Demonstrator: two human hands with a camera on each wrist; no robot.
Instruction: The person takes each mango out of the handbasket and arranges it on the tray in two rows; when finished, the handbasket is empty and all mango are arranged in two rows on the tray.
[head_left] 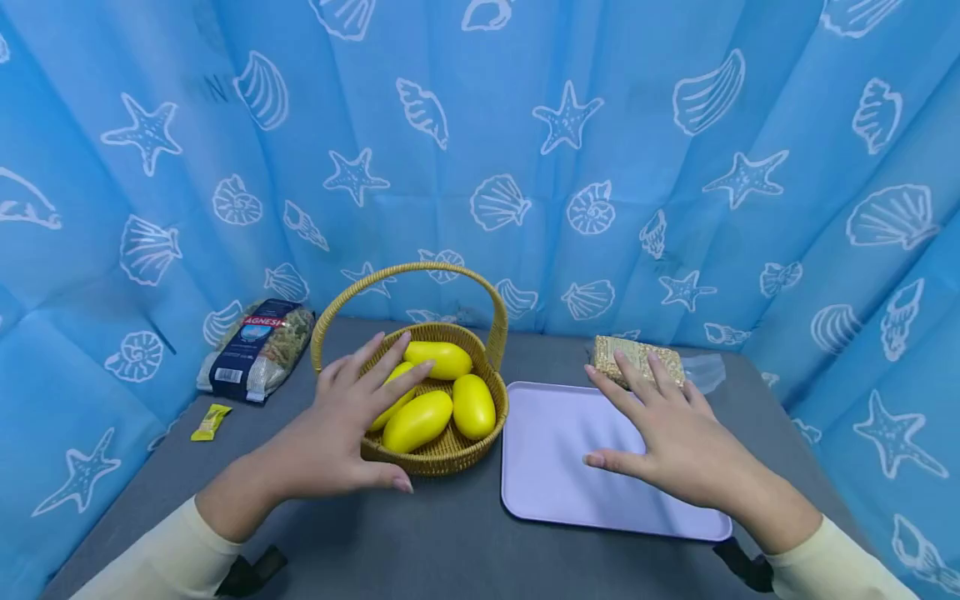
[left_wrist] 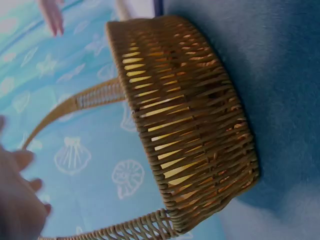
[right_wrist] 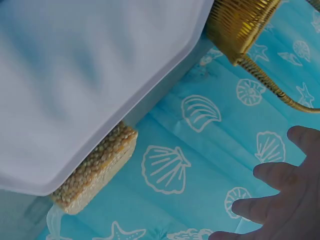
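Hand state: the left hand [head_left: 356, 427] is spread wide above the near-left rim of the wicker basket [head_left: 442, 463] and grasps nothing. The right hand [head_left: 671, 435] is likewise spread wide, to the right of the basket, above the lilac tray [head_left: 542, 487]; it holds nothing. Whether a left fingertip touches the basket cannot be told.

Item location: four yellow mango-shaped fruits [head_left: 417, 422] lie loose inside the basket. The arched handle [head_left: 411, 267] stands upright over it. The tray lies just right of the basket; whether their edges touch cannot be told.

Probable faults and causes:

1. Snagging. If the left hand lowers without clearing the handle, the wrist or fingers may catch it and tip the basket.
2. Slipping. The fruits look smooth and rounded; a fingertip-only grip may let one drop and roll off to the basket's side.
3. Tray shift. Downward pressure by the right hand may slide the tray against the basket or into the wrapped grain block [right_wrist: 100, 167], which lies to the basket's right, beyond the tray.
4. Sweep contact. A wide leftward motion may disturb the Agnesi pasta bag [head_left: 258, 350] or the small yellow wrapped candy [head_left: 211, 422], both left of the basket.
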